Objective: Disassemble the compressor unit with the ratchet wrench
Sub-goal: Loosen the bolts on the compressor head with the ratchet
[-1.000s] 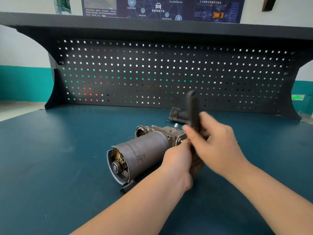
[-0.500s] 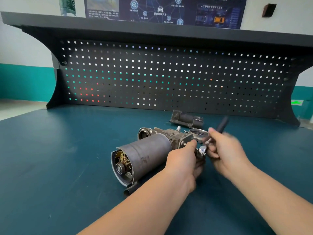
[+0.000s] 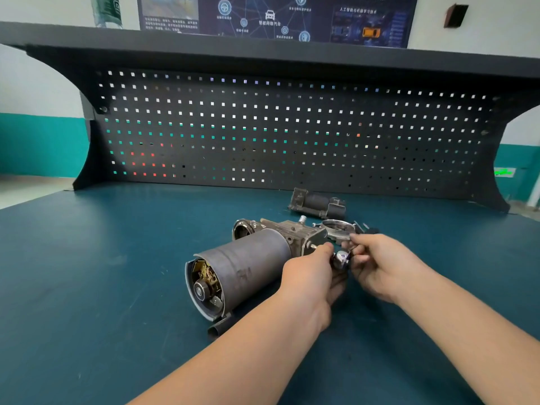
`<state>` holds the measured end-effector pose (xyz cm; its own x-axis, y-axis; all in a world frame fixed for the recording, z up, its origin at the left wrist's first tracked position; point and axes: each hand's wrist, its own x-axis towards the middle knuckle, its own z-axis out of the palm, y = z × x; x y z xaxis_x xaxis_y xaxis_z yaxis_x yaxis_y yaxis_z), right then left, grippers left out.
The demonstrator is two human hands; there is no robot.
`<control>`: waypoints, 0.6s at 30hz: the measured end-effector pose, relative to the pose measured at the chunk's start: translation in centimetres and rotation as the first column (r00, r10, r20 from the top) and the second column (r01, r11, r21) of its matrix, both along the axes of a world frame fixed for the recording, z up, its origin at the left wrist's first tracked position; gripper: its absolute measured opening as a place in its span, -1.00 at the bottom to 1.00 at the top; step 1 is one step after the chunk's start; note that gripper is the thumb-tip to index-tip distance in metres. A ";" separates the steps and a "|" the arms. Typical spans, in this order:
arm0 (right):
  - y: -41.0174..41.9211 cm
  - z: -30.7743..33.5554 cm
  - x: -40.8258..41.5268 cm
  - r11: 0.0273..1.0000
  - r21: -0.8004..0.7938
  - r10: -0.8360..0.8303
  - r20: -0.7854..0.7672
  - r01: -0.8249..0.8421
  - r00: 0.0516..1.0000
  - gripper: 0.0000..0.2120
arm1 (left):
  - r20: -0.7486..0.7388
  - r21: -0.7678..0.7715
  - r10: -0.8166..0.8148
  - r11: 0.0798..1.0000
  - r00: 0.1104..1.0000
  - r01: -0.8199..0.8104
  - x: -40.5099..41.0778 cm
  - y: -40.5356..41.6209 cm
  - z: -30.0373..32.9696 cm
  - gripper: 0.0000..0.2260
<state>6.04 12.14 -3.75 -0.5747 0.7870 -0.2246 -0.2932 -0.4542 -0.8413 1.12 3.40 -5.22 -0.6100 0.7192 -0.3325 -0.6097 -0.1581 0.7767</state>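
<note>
The compressor unit (image 3: 248, 264), a dark grey metal cylinder with an open end showing brass-coloured internals and a cast aluminium housing at its far end, lies on its side on the dark teal workbench mat (image 3: 87, 273). Behind the unit stand a black perforated back panel (image 3: 292, 135) and a small dark metal component (image 3: 317, 203), with a white and teal wall beyond. The left hand (image 3: 311, 280) grips the housing end of the unit, and just beside it the right hand (image 3: 380, 266) grasps the chrome ratchet wrench (image 3: 341, 259) at its head.

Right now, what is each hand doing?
Left hand: fingers curled at the compressor's bolt end, steadying the ratchet head.
Right hand: gripping the ratchet handle.
</note>
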 end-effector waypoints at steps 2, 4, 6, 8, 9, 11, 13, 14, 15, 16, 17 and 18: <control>0.2 -0.1 -0.1 0.999 -0.027 0.025 -0.035 -0.026 0.999 -0.80 | 0.004 0.001 -0.002 1.000 1.000 0.002 0.0 0.0 0.1 -0.76; 0.0 0.1 -0.1 0.973 0.229 -0.006 -0.071 0.022 0.997 -0.80 | -0.006 -0.003 -0.008 1.000 1.000 0.008 -0.1 0.0 0.1 -0.75; -0.7 0.6 0.6 0.689 0.721 -0.070 -0.025 0.067 0.997 -0.82 | -0.022 -0.007 -0.011 1.000 1.000 0.011 -0.1 0.1 0.0 -0.75; -1.4 0.7 1.3 0.221 0.975 -0.117 0.007 0.019 0.993 -0.87 | -0.026 0.011 -0.020 1.000 0.999 0.020 -0.1 0.0 0.0 -0.77; -1.7 0.6 1.5 0.053 0.999 -0.124 0.021 -0.015 0.992 -0.88 | -0.029 0.021 -0.029 0.999 0.999 0.030 -0.1 0.0 0.0 -0.79; -2.0 0.2 1.6 -0.057 0.998 -0.150 0.015 -0.023 0.989 -0.87 | -0.033 0.020 -0.041 0.999 0.999 0.042 -0.1 0.0 -0.1 -0.81; -1.9 0.2 1.2 0.165 0.985 -0.164 -0.017 0.045 0.986 -0.88 | -0.021 0.011 -0.029 1.000 0.999 0.029 -0.2 -0.1 -0.1 -0.84; -1.7 0.3 0.9 0.346 0.935 -0.178 -0.019 0.081 0.984 -0.86 | -0.014 0.010 -0.024 1.000 1.000 0.025 -0.2 -0.1 -0.1 -0.83; -1.3 0.4 0.6 0.549 0.830 -0.172 0.000 0.096 0.985 -0.84 | -0.010 0.010 -0.022 1.000 1.000 0.022 -0.2 -0.1 0.0 -0.83; -0.8 0.4 0.4 0.741 0.666 -0.141 0.026 0.088 0.990 -0.83 | -0.006 0.011 -0.019 1.000 1.000 0.019 -0.2 -0.2 0.0 -0.82; -0.4 0.3 0.2 0.879 0.474 -0.087 0.046 0.055 0.995 -0.82 | -0.004 0.012 -0.014 1.000 1.000 0.014 -0.1 -0.2 0.1 -0.83; 0.0 0.2 0.1 0.954 0.300 -0.032 0.060 0.013 0.998 -0.81 | -0.003 0.011 -0.011 1.000 1.000 0.012 -0.1 -0.2 0.1 -0.83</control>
